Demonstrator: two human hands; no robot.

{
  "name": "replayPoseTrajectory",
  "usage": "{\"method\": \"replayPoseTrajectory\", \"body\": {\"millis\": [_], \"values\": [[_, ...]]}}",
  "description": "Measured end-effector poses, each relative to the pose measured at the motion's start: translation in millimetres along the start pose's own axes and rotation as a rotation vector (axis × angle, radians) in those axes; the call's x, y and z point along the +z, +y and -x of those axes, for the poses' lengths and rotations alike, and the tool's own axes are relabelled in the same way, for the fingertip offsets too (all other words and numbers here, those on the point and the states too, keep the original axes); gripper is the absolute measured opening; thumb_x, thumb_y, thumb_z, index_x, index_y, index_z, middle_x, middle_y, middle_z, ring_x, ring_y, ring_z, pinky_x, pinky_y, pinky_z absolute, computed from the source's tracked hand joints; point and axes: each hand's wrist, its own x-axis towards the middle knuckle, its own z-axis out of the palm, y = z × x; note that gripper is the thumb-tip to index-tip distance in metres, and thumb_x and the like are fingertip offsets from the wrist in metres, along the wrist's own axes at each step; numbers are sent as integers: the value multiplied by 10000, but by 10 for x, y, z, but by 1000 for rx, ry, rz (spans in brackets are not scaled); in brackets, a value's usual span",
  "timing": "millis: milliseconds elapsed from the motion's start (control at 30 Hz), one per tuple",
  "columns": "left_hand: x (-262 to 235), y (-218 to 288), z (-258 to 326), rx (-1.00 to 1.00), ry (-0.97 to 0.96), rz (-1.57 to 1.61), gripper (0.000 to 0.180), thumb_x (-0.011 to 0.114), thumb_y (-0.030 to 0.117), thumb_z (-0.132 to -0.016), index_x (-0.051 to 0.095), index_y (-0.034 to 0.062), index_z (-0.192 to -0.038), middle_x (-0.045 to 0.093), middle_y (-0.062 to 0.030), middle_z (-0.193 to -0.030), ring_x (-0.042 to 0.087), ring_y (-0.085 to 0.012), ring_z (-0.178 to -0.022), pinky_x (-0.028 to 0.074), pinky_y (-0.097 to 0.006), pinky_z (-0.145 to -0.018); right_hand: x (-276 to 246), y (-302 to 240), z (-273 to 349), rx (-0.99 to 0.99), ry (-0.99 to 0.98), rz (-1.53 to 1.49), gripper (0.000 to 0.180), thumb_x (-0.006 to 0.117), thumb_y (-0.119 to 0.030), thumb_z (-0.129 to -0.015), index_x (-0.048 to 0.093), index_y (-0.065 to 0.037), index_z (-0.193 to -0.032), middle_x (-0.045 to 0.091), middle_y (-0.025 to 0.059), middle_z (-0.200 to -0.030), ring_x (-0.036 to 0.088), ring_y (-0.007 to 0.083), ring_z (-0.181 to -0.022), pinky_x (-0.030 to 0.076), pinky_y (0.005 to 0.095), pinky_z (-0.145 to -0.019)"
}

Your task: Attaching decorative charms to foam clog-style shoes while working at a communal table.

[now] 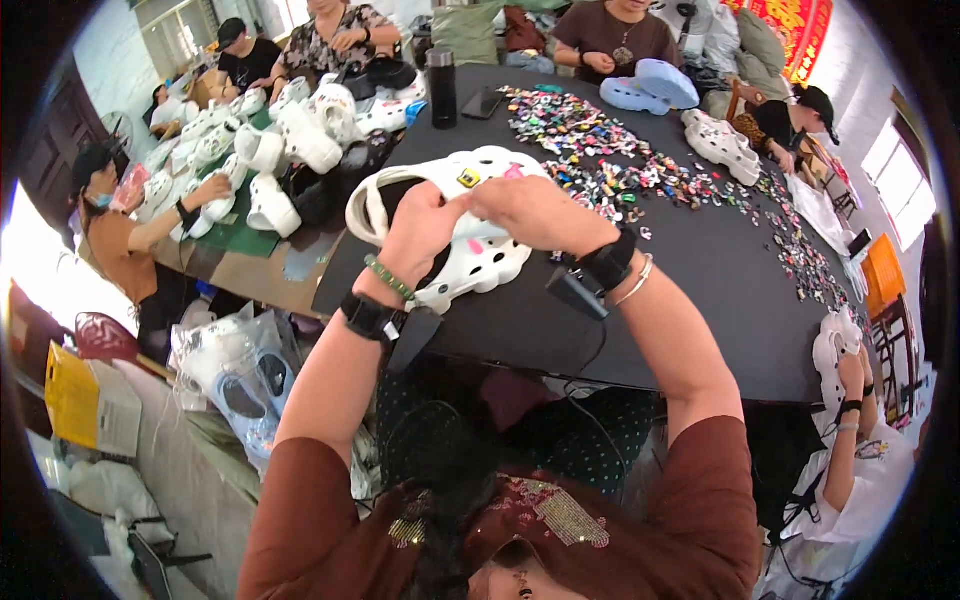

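And we're looking out from the wearer's head, through the left of two fisheye cameras, tipped steeply down and facing forward toward twelve! Up close at six, the wearer's own brown top [650,545] looms large; left hand [425,225] at eleven, right hand [535,212] at one, both near. The black table [690,310] sweeps round to four, and far off at one, a co-worker [615,45], cropped at the top!

Smooth plastic clogs [458,268], matt tabletop [690,300], shiny metal bangle [643,275], cloth sleeve [705,500]
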Motion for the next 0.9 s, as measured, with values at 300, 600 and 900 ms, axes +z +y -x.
{"method": "replayPoseTrajectory", "body": {"millis": [300, 600, 900], "values": [[-11, -60, -30, -66, 22, -43, 259, 705, 221, -905, 601, 8, -801, 514, 55, -706, 406, -40, -643, 349, -256, -529, -104, -34, -50, 37, -87, -48, 211, 526, -220, -958, 648, -61, -1026, 665, 137, -957, 637, 344, -917, 498, 447, -782], [-31, -24, 15, -120, -49, 156, 148, 673, 125, -911, 669, -21, -939, 661, -4, -830, 561, -55, -697, 459, -263, -595, -22, -165, 24, -94, 2, 87, 134, 548, -63, -881, 595, -73, -1006, 650, 109, -891, 655, 336, -800, 515, 443, -695], [-26, -153, -48, -130, -143, 235, 205, 623, 51, -919, 661, -40, -1099, 719, -73, -996, 680, -120, -805, 540, -278, -711, -96, 160, 61, 264, 45, -826, 279, 464, -244, -1049, 518, -39, -867, 541, -1, -635, 548, 77, -593, 437, 248, -566]]}}
